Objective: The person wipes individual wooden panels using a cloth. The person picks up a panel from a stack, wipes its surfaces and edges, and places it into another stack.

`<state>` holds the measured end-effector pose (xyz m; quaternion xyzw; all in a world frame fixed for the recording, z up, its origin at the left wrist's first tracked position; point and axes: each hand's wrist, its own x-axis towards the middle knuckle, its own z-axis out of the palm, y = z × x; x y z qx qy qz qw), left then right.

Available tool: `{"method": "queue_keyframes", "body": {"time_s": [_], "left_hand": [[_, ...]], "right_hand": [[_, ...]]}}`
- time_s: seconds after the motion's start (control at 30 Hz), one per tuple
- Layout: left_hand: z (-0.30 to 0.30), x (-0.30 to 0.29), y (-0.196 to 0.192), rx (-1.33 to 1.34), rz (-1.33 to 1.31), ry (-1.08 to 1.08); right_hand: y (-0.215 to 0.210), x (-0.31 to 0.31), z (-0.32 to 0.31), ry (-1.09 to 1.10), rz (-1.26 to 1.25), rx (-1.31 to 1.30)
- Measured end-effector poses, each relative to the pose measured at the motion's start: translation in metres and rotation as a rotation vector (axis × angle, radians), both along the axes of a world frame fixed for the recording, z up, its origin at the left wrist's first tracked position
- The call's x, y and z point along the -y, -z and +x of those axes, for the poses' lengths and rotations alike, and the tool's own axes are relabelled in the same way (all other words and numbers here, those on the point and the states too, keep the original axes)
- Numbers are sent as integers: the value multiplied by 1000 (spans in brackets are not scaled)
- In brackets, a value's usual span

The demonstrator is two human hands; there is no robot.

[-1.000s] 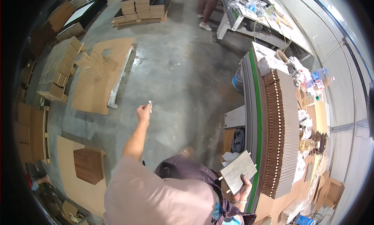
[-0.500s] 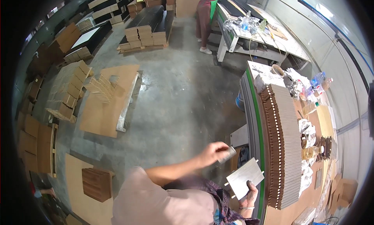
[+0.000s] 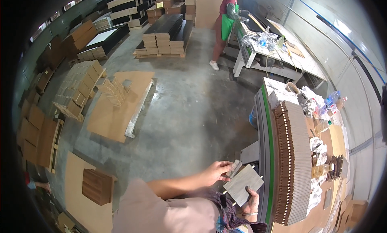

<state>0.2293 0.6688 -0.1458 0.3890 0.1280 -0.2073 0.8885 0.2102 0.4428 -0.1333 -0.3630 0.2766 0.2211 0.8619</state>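
Observation:
My right hand grips a flat, pale grey rectangular panel from its near right edge, thumb lying on the upper face. Short white pegs like dowels stick out from two opposite sides of the panel. My left hand pinches a small grey pad just beyond the panel's upper left edge; the pad's exact kind is unclear. Right of the panel, a long row of brown-edged boards stands packed on the workbench, white pegs showing along its left side.
Bottles, crumpled white wrapping and a cardboard box lie on the bench's right. A brown wooden block rests on cardboard at left. Stacked boards sit on pallets farther off. Another person stands at the far table.
The panel has shifted slightly left and down with my right hand. My left hand, blurred before, is lower and steadier beside the panel. The far person now leans over the table.

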Motion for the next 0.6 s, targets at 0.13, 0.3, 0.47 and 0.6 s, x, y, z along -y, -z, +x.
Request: {"method": "queue_keyframes", "body": {"time_s": [0.13, 0.3, 0.47, 0.6], "left_hand": [[-8, -5, 1, -20, 6, -19], [-17, -14, 10, -121, -107, -82], [-23, -12, 29, -222, -202, -131], [-10, -15, 32, -203, -59, -187]], "right_hand": [[5, -5, 1, -40, 5, -32], [8, -6, -3, -64, 12, -41], [14, 4, -18, -66, 7, -59], [-8, 8, -28, -99, 45, -79]]}}
